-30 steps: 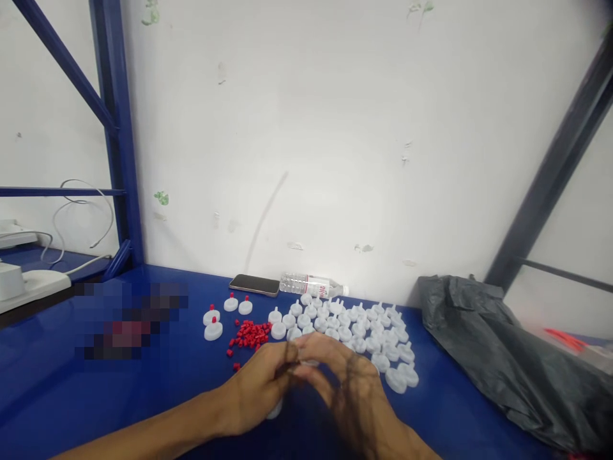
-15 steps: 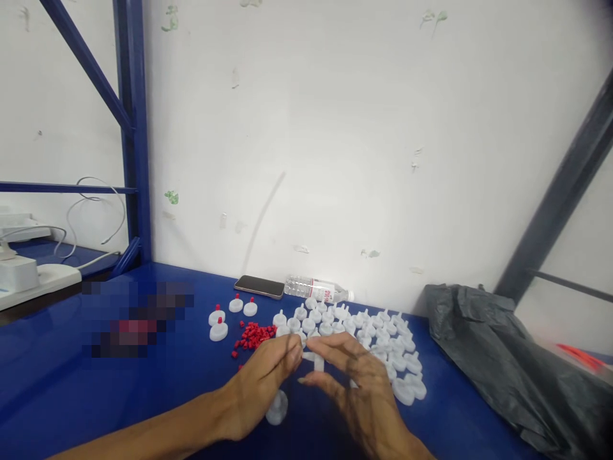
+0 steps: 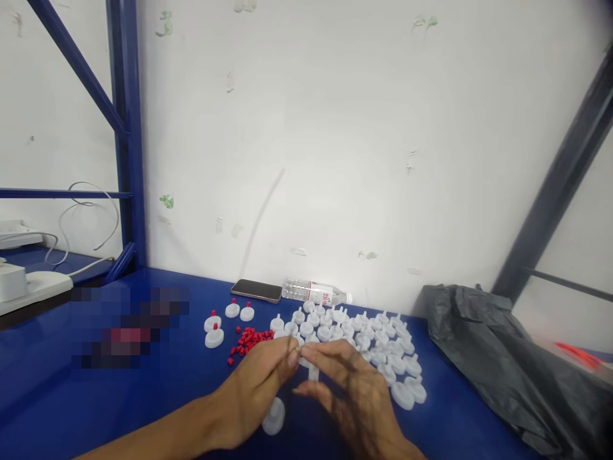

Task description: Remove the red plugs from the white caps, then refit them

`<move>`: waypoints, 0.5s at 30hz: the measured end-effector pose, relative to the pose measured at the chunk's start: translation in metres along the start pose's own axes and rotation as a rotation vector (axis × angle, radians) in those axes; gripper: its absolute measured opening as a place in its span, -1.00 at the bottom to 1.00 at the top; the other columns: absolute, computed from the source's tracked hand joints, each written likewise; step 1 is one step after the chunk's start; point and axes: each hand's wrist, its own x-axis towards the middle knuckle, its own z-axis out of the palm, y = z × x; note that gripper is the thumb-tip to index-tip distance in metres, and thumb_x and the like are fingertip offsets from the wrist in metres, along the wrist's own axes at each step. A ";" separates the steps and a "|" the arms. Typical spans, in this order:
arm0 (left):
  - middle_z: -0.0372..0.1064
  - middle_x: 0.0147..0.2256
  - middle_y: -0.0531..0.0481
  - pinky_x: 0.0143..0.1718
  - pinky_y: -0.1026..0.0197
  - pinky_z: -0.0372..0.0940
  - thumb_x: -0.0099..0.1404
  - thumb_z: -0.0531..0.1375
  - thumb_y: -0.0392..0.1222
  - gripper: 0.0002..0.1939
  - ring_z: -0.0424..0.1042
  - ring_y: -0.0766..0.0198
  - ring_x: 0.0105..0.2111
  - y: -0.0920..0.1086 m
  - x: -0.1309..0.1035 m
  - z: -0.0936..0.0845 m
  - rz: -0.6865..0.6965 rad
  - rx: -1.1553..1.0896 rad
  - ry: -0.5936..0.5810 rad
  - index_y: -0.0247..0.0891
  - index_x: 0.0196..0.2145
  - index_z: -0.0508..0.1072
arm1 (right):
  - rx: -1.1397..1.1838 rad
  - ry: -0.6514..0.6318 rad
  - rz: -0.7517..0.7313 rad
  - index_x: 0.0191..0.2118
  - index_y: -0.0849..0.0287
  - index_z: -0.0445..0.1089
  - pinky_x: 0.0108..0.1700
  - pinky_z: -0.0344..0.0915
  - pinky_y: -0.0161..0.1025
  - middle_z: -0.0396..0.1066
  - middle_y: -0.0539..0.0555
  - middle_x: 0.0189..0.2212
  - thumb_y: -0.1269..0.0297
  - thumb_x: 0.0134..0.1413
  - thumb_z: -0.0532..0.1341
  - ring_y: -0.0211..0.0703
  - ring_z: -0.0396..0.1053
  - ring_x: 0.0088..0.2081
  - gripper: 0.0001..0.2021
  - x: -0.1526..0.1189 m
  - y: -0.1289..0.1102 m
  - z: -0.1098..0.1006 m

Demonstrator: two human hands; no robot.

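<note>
My left hand (image 3: 261, 377) has its fingers pressed together, its fingertips meeting those of my right hand; whatever they pinch is hidden. My right hand (image 3: 352, 383) curls around a small white plastic piece (image 3: 313, 372), which shows between its thumb and fingers. Below the left hand a white round cap (image 3: 273, 416) rests on the blue table (image 3: 182, 396). Small red caps (image 3: 249, 340) form a pile just beyond the left hand. Many white nozzle caps (image 3: 378, 338) spread beyond and right of the right hand. White caps with red tips (image 3: 214, 336) stand left of the pile.
At the back, a dark phone (image 3: 256, 290) and a clear bottle (image 3: 316, 292) lie by the wall. A black plastic bag (image 3: 498, 358) covers the right side. On the far left are a white power strip (image 3: 43, 289) and a blurred patch (image 3: 129, 335).
The view has shifted slightly. My fingertips have come together, closing the small gap between the hands, and the white piece is now more covered.
</note>
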 end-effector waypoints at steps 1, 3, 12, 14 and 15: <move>0.32 -0.44 0.07 -0.36 0.20 0.26 0.58 -0.20 0.10 -0.50 0.31 0.26 -0.44 -0.003 0.004 -0.005 -0.005 0.041 -0.005 -0.15 -0.40 0.28 | -0.050 -0.016 -0.001 0.18 -0.07 0.44 -0.03 0.58 -0.31 0.55 0.05 -0.09 0.13 0.30 0.31 -0.14 0.60 -0.14 -0.63 0.001 0.001 -0.001; 0.31 -0.42 0.07 -0.33 0.20 0.24 0.59 -0.15 0.03 -0.55 0.32 0.28 -0.41 -0.012 0.012 -0.016 -0.022 0.176 -0.008 -0.17 -0.40 0.28 | -0.185 -0.052 -0.003 0.24 -0.05 0.38 0.10 0.54 -0.19 0.52 0.08 0.00 0.14 0.33 0.29 -0.08 0.56 -0.02 -0.60 0.003 0.004 -0.005; 0.42 -0.15 -0.16 -0.30 0.12 0.30 0.52 -0.03 -0.18 -0.69 0.41 0.03 -0.12 -0.063 0.028 -0.065 -0.176 0.911 -0.109 -0.23 -0.17 0.51 | -0.317 -0.179 0.112 0.06 -0.03 0.43 0.18 0.44 0.05 0.46 0.11 0.03 0.35 0.34 0.19 0.02 0.46 0.08 -0.76 -0.003 0.021 -0.008; 0.42 -0.14 -0.18 -0.29 0.11 0.32 0.50 -0.02 -0.20 -0.70 0.40 0.01 -0.10 -0.070 0.028 -0.065 -0.191 0.932 -0.132 -0.23 -0.16 0.52 | -0.342 -0.248 0.089 0.05 -0.01 0.43 0.22 0.39 0.14 0.48 0.11 -0.02 0.39 0.33 0.17 0.03 0.46 0.06 -0.75 -0.002 0.018 -0.006; 0.42 -0.14 -0.19 -0.28 0.11 0.33 0.50 -0.01 -0.21 -0.70 0.40 0.00 -0.10 -0.074 0.028 -0.064 -0.195 0.937 -0.141 -0.23 -0.16 0.52 | -0.360 -0.275 0.075 0.05 0.00 0.43 0.25 0.35 0.20 0.49 0.11 -0.02 0.40 0.33 0.17 0.04 0.47 0.06 -0.74 -0.002 0.018 -0.006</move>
